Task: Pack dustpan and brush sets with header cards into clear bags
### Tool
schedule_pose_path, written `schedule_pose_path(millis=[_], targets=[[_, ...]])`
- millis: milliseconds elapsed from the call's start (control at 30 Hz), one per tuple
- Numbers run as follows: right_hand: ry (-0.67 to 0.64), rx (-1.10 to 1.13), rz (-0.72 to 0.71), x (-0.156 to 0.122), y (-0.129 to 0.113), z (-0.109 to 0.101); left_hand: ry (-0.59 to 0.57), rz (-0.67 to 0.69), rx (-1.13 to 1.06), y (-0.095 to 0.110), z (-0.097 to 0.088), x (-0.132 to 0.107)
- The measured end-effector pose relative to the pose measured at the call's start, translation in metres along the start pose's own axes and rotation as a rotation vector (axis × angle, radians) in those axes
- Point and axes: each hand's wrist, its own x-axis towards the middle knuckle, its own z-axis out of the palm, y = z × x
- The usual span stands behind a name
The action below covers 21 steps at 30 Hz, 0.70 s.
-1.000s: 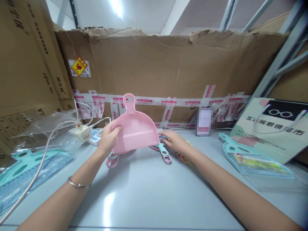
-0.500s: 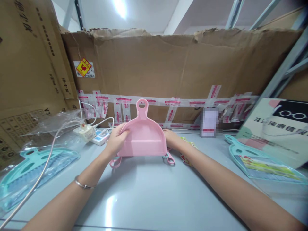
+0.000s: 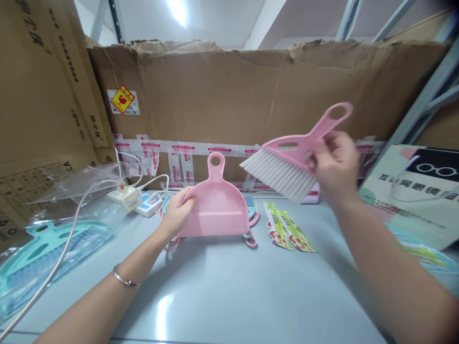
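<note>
Bright ceiling light, glare streak on tabletop, right hand slightly blurred

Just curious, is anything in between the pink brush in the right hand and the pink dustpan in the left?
Nothing visible stands between the pink brush in the right hand and the pink dustpan in the left hand. The printed cards lie on the table, right of the dustpan, lower than the brush.

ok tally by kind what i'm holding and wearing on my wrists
Pink dustpan, in the left hand: 1
Pink brush, in the right hand: 1
Silver bracelet, on the left wrist: 1
Total: 3
</note>
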Motion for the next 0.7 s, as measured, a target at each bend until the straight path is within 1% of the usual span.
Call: schedule_pose_path(millis=[33, 67, 133, 167, 233, 267, 300, 367, 433, 567, 633, 700], targets=[[-0.030, 0.092, 0.050, 0.001, -0.018, -0.005, -0.001, -0.009, -0.002, 0.000, 0.001, -0.001], [-0.096, 0.141, 0.108, -0.001, -0.034, -0.007, -0.006, -0.020, -0.010, 0.001, 0.002, -0.002], [-0.263, 0.152, 0.194, -0.012, -0.059, -0.005, -0.028, -0.045, -0.039, 0.003, 0.005, -0.005], [-0.367, 0.127, 0.230, -0.020, -0.066, 0.000, -0.046, -0.060, -0.060, 0.004, 0.006, -0.007], [-0.550, 0.079, 0.284, -0.041, -0.071, 0.015, -0.095, -0.090, -0.116, 0.005, 0.010, -0.010], [-0.611, 0.062, 0.302, -0.051, -0.069, 0.025, -0.120, -0.101, -0.145, 0.006, 0.012, -0.012], [-0.636, 0.041, 0.307, -0.061, -0.066, 0.034, -0.146, -0.105, -0.174, 0.007, 0.014, -0.013], [-0.621, -0.019, 0.291, -0.077, -0.057, 0.048, -0.175, -0.096, -0.211, 0.009, 0.017, -0.015], [-0.567, -0.095, 0.246, -0.088, -0.049, 0.056, -0.175, -0.081, -0.227, 0.010, 0.019, -0.016], [-0.426, -0.262, 0.033, -0.096, -0.039, 0.058, -0.162, -0.055, -0.242, 0.013, 0.024, -0.020], [-0.373, -0.319, -0.069, -0.098, -0.035, 0.059, -0.165, -0.035, -0.190, 0.015, 0.027, -0.022], [-0.349, -0.340, -0.125, -0.102, -0.031, 0.061, -0.177, -0.027, -0.130, 0.015, 0.030, -0.023]])
